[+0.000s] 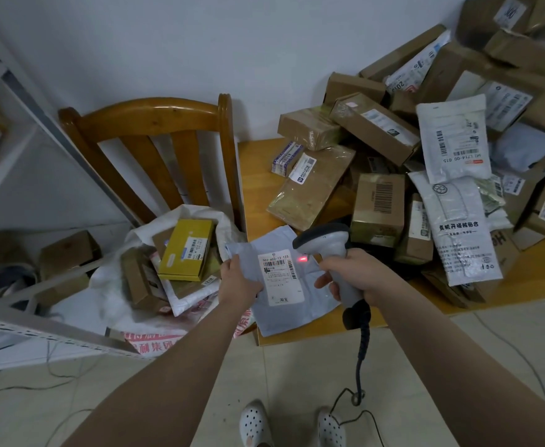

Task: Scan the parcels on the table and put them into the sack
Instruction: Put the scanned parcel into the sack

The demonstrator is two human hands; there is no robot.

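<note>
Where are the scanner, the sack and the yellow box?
scanner (326, 235): head view, on its grey head.
sack (224, 225): head view, on its white rim.
yellow box (177, 253): head view, on its top face.

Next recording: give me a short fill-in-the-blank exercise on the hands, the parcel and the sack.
1. The right hand grips a corded ____.
2. Its light makes a ____ spot on the label of the grey mailer held by the left hand.
3. In the sack, the topmost box is ____.
Missing words: scanner; red; yellow.
</note>
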